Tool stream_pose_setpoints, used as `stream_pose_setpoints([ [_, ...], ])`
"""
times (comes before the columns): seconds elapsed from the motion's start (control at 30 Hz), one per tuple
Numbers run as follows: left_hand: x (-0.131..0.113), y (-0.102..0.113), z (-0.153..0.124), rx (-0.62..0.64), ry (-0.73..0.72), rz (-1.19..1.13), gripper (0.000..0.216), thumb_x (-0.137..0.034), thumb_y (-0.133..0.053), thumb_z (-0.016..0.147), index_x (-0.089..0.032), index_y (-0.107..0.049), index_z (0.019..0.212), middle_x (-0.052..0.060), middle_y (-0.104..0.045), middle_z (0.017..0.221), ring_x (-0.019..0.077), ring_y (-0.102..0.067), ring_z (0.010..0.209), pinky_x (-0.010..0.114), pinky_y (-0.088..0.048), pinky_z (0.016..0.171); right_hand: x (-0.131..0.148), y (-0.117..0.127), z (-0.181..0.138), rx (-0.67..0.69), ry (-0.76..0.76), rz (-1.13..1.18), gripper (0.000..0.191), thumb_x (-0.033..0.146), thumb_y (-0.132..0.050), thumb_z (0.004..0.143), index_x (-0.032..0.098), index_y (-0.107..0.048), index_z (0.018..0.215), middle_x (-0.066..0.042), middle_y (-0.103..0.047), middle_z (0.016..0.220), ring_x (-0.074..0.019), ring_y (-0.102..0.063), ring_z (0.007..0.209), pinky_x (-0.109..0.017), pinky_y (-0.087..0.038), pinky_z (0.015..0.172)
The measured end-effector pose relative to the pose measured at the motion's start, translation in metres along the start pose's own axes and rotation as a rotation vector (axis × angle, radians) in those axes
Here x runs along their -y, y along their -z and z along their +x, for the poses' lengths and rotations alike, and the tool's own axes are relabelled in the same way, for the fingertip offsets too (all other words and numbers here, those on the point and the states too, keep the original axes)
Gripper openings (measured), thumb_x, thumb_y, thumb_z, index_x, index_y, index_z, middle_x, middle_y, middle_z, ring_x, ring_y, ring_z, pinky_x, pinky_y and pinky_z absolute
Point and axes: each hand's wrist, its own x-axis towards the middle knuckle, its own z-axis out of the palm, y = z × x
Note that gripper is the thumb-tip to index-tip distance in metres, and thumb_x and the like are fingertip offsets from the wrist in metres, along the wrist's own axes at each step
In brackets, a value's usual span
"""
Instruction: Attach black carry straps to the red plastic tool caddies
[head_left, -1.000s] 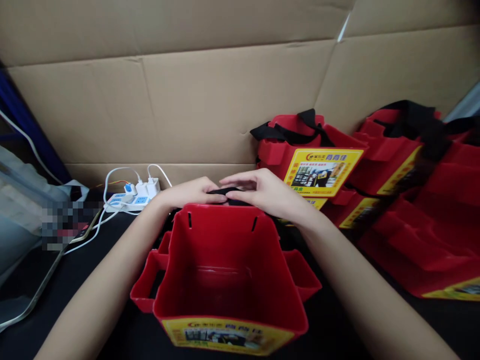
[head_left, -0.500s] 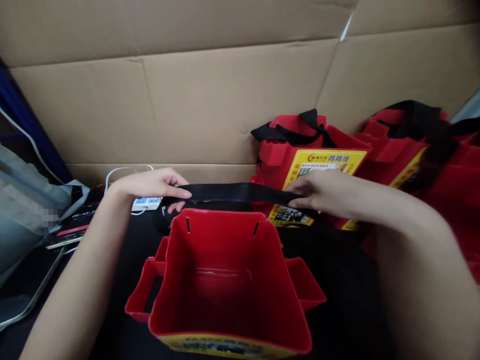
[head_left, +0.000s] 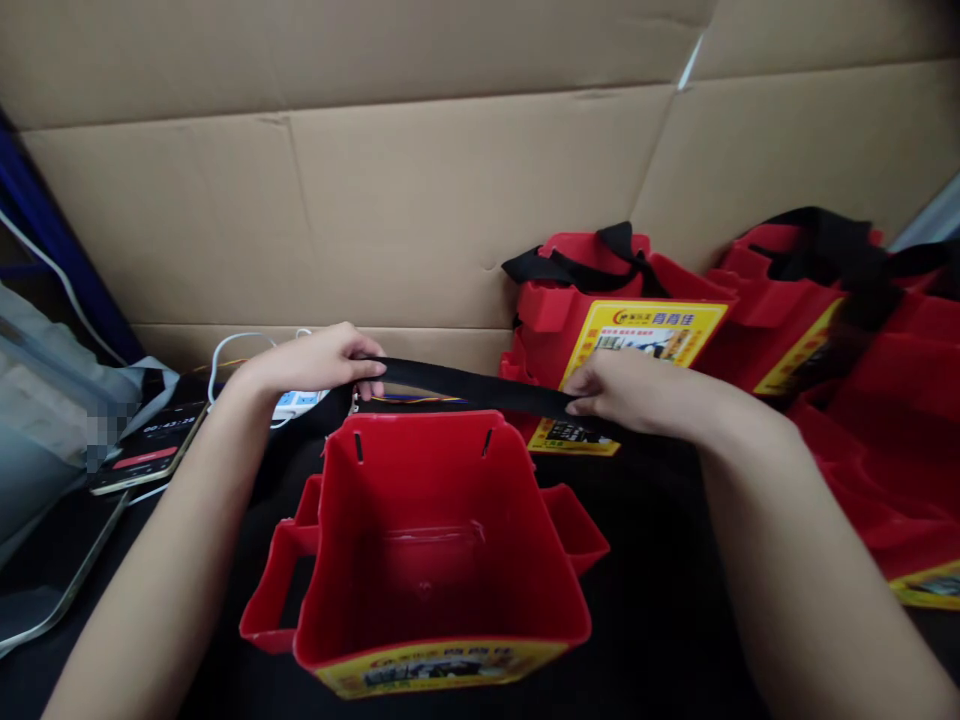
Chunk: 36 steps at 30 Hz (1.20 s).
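Observation:
A black webbing strap (head_left: 472,383) stretches between my two hands, above the back rim of a red plastic bucket (head_left: 442,590). My left hand (head_left: 349,362) is closed on the strap's left part, thumb on top. Farther right, my right hand (head_left: 611,392) pinches the strap, which slopes slightly down towards it. The bucket stands upright with its open top facing me. Two narrow slots show in its back wall, side pockets stick out left and right, and a yellow printed label (head_left: 450,668) is on its front. Nothing lies inside that I can see.
More red buckets (head_left: 551,305) with black straps and yellow labels stand at the right. Behind them rises a cardboard wall (head_left: 465,200). At the left are a phone (head_left: 154,450), a white power strip (head_left: 296,403), a tablet-like device (head_left: 60,570) and a grey plastic bag (head_left: 45,400).
The red bucket now appears slightly further left, its front label more visible. My right hand has come a little left, and the strap now slants down to the right.

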Motion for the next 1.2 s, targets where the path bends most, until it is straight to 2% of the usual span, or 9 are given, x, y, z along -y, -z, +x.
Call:
stream_pose_setpoints([
  [0.03, -0.004, -0.002, 0.001, 0.001, -0.012, -0.017, 0.028, -0.030, -0.045, 0.084, -0.012, -0.064, 0.076, 0.004, -0.068, 0.075, 0.0114, -0.059, 0.065, 0.020, -0.041, 0.060, 0.006, -0.003, 0.000, -0.035, 0.028, 0.031, 0.011, 0.023, -0.061, 0.070, 0.020, -0.071, 0.074, -0.003, -0.066, 0.063, -0.0180, -0.059, 0.057, -0.030, -0.040, 0.055],
  [0.13, -0.022, -0.019, 0.013, -0.005, -0.078, -0.078, 0.028, -0.029, -0.043, 0.085, -0.011, -0.064, 0.080, 0.004, -0.067, 0.074, 0.0106, -0.057, 0.063, 0.020, -0.040, 0.057, 0.041, -0.017, 0.004, -0.172, 0.264, 0.274, 0.039, 0.034, -0.064, 0.070, 0.021, -0.064, 0.107, -0.005, -0.069, 0.096, -0.0198, -0.063, 0.082, -0.029, -0.046, 0.069],
  [0.2, -0.030, -0.030, 0.022, -0.013, -0.138, -0.063, 0.025, -0.027, -0.046, 0.083, -0.011, -0.064, 0.081, 0.002, -0.065, 0.070, 0.0097, -0.054, 0.060, 0.019, -0.037, 0.055, 0.059, -0.025, 0.009, -0.208, 0.369, 0.377, 0.034, 0.035, -0.057, 0.077, 0.021, -0.065, 0.106, -0.004, -0.068, 0.100, -0.0172, -0.062, 0.084, -0.026, -0.045, 0.070],
  [0.4, -0.011, -0.019, 0.013, 0.065, -0.069, -0.140, 0.023, -0.025, -0.047, 0.082, -0.010, -0.064, 0.085, 0.005, -0.066, 0.076, 0.0101, -0.057, 0.063, 0.020, -0.041, 0.058, 0.030, -0.017, 0.014, -0.157, 0.205, 0.129, 0.015, 0.026, -0.056, 0.074, 0.018, -0.069, 0.071, -0.001, -0.067, 0.061, -0.0128, -0.059, 0.055, -0.025, -0.040, 0.055],
  [0.5, -0.009, -0.015, 0.009, 0.020, -0.066, -0.248, 0.023, -0.030, -0.052, 0.081, -0.011, -0.062, 0.089, 0.007, -0.066, 0.084, 0.0121, -0.060, 0.072, 0.023, -0.045, 0.066, 0.024, -0.008, 0.009, -0.107, 0.214, 0.202, 0.016, 0.026, -0.054, 0.075, 0.020, -0.068, 0.073, 0.000, -0.067, 0.063, -0.0121, -0.061, 0.058, -0.023, -0.042, 0.056],
  [0.63, -0.019, -0.043, 0.028, 0.040, -0.187, -0.485, 0.042, -0.027, -0.065, 0.071, -0.016, -0.053, 0.110, 0.010, -0.058, 0.116, 0.0165, -0.056, 0.102, 0.028, -0.043, 0.085, 0.049, -0.010, 0.003, -0.140, 0.209, 0.342, 0.020, 0.028, -0.050, 0.078, 0.019, -0.068, 0.081, -0.001, -0.069, 0.069, -0.0134, -0.063, 0.063, -0.023, -0.044, 0.056],
  [0.8, -0.023, -0.074, 0.049, 0.125, -0.241, -0.621, 0.031, -0.032, -0.056, 0.078, -0.015, -0.055, 0.104, 0.005, -0.062, 0.090, 0.0123, -0.057, 0.075, 0.025, -0.044, 0.067, 0.066, -0.019, 0.004, -0.362, 0.216, 0.291, 0.025, 0.021, -0.048, 0.075, 0.019, -0.069, 0.089, -0.002, -0.070, 0.090, -0.0157, -0.062, 0.081, -0.025, -0.045, 0.072],
  [1.03, -0.009, -0.043, 0.029, 0.068, -0.119, -0.348, 0.021, -0.029, -0.050, 0.081, -0.012, -0.063, 0.081, 0.001, -0.061, 0.071, 0.0094, -0.051, 0.062, 0.020, -0.039, 0.058, 0.030, -0.009, 0.003, -0.267, 0.043, 0.078, 0.027, 0.024, -0.051, 0.072, 0.018, -0.070, 0.090, -0.008, -0.069, 0.084, -0.0221, -0.063, 0.076, -0.033, -0.046, 0.068],
  [1.2, -0.017, -0.038, 0.026, 0.090, -0.149, -0.330, 0.026, -0.035, -0.049, 0.082, -0.012, -0.060, 0.076, -0.003, -0.054, 0.061, 0.0069, -0.044, 0.053, 0.018, -0.034, 0.052, 0.048, -0.016, -0.002, -0.117, 0.343, 0.234, 0.045, 0.034, -0.058, 0.074, 0.021, -0.058, 0.117, -0.007, -0.062, 0.114, -0.0223, -0.058, 0.099, -0.031, -0.045, 0.083],
])
